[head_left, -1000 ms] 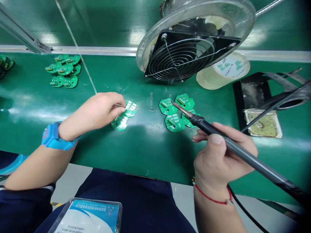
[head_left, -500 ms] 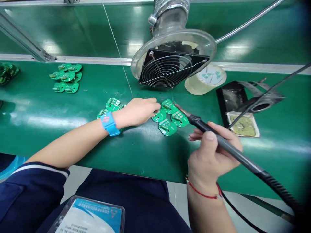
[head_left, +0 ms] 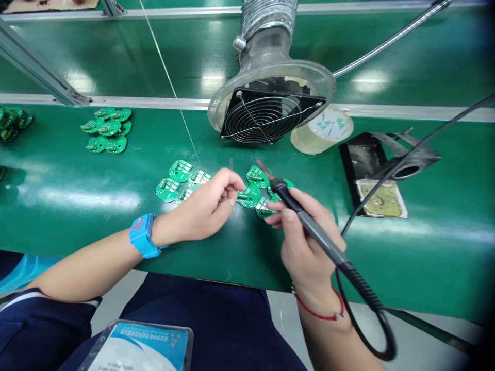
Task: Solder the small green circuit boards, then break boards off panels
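Observation:
My right hand (head_left: 305, 242) is wrapped round a black soldering iron (head_left: 309, 224), whose tip points up-left over a small cluster of green circuit boards (head_left: 257, 178) on the green bench. My left hand (head_left: 211, 203), with a blue wrist strap (head_left: 142, 236), pinches the edge of one green board (head_left: 248, 197) of that cluster between thumb and fingers. A second group of green boards (head_left: 176, 180) lies just left of my left hand.
A fume extractor with a black fan grille (head_left: 266, 111) stands behind the boards. Next to it lies a roll of clear tape (head_left: 323, 131); further right stands a black iron stand with a sponge (head_left: 381, 198). More green boards (head_left: 106, 129) lie at the far left.
My left hand went from the left group of boards to the right cluster and drew back a little, pinching one board. My right hand moved the iron in to the left.

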{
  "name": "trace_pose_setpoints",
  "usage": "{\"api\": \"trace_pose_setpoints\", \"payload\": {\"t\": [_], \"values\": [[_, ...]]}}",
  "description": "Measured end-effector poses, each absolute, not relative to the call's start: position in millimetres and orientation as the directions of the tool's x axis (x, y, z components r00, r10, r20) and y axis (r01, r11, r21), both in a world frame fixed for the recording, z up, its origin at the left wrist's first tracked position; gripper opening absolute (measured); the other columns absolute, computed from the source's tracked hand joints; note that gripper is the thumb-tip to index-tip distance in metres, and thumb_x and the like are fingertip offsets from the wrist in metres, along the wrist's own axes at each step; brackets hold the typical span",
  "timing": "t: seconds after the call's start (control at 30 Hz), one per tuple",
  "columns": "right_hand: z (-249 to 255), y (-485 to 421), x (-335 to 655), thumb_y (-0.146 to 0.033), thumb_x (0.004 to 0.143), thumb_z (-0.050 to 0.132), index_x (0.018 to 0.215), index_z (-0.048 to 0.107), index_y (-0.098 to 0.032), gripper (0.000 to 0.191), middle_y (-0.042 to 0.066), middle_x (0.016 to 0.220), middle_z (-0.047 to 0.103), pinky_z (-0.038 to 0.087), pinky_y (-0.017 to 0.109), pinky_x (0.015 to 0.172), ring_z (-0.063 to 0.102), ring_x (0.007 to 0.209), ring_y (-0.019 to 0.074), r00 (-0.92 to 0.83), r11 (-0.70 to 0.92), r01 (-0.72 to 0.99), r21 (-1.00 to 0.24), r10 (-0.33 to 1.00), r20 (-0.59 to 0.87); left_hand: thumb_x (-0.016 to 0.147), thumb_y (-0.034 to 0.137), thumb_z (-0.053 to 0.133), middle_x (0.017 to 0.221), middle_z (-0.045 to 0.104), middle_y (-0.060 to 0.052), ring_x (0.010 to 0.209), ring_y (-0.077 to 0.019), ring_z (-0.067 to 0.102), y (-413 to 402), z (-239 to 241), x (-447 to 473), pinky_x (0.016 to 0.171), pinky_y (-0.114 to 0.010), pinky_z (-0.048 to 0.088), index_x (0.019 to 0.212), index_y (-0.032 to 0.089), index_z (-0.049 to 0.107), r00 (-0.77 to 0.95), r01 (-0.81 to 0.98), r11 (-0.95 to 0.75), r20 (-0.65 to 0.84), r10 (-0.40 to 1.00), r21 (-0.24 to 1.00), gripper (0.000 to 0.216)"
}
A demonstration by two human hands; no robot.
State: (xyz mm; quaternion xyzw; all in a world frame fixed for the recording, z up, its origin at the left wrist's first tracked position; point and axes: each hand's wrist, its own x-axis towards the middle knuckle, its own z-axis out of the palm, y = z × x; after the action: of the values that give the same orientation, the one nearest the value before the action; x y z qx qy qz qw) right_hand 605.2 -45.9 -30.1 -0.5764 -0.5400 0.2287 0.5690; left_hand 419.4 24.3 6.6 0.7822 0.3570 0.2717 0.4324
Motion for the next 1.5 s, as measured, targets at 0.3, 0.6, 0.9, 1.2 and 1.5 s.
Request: {"api": "trace_pose_setpoints", "payload": {"t": [0.3,0.6,0.9,1.2,1.5], "values": [[-25.9,-44.7,585.5,-0.019,0.084,0.064,0.115,0.063,-0.027,0.032,0.003,0.106,0.068,0.058,0.037,0.083,0.068,0.091,0.0186,0.246,0.251,0.427,-0.869,0.892,0.379,0.093,0.013,0.042,0.080,0.059,-0.002,0.072,-0.0126,0.053,23.8,5.4,424.3,0.063,-0.026,0.043,0.090,0.017,0.051,0.755,0.424,-0.844,0.388,0.529,0.328,0.010],[-32.2,-43.2,616.0,-0.026,0.083,0.069,0.117,0.061,-0.023,0.035,0.001,0.088,0.066,0.055,0.030,0.066,0.063,0.071,0.0139,0.495,0.133,0.272,-0.953,0.830,0.257,0.095,0.024,0.045,0.082,0.062,-0.001,0.070,-0.0140,0.058,41.2,-5.9,421.8,0.058,-0.026,0.039,0.087,0.016,0.058,0.737,0.632,-0.751,0.151,0.659,0.191,0.017],[-38.6,-45.0,615.8,-0.023,0.086,0.066,0.114,0.064,-0.022,0.029,0.000,0.083,0.068,0.055,0.025,0.061,0.064,0.065,0.0116,0.523,0.207,0.307,-0.929,0.779,0.346,0.094,0.021,0.045,0.094,0.062,-0.004,0.080,-0.0163,0.061,48.4,-21.2,434.4,0.060,-0.027,0.041,0.097,0.016,0.060,0.754,0.646,-0.743,0.011,0.657,0.176,0.016],[-42.8,-48.4,619.8,-0.025,0.083,0.068,0.109,0.068,-0.024,0.027,0.000,0.078,0.068,0.053,0.029,0.053,0.062,0.058,0.0141,0.438,0.247,0.441,-0.863,0.780,0.447,0.092,0.024,0.049,0.089,0.061,-0.003,0.074,-0.0130,0.056,69.2,4.1,396.7,0.064,-0.026,0.043,0.109,0.016,0.058,0.537,0.715,-0.507,0.086,0.839,0.482,0.020],[-44.5,-47.9,611.9,-0.017,0.081,0.069,0.105,0.071,-0.021,0.025,0.001,0.079,0.071,0.054,0.024,0.050,0.064,0.056,0.0121,0.324,0.312,0.264,-0.913,0.863,0.388,0.088,0.019,0.052,0.073,0.056,-0.001,0.068,-0.0126,0.052,54.5,1.0,376.2,0.062,-0.027,0.039,0.081,0.015,0.065,0.496,0.756,-0.458,0.048,0.867,0.467,0.015]]}}
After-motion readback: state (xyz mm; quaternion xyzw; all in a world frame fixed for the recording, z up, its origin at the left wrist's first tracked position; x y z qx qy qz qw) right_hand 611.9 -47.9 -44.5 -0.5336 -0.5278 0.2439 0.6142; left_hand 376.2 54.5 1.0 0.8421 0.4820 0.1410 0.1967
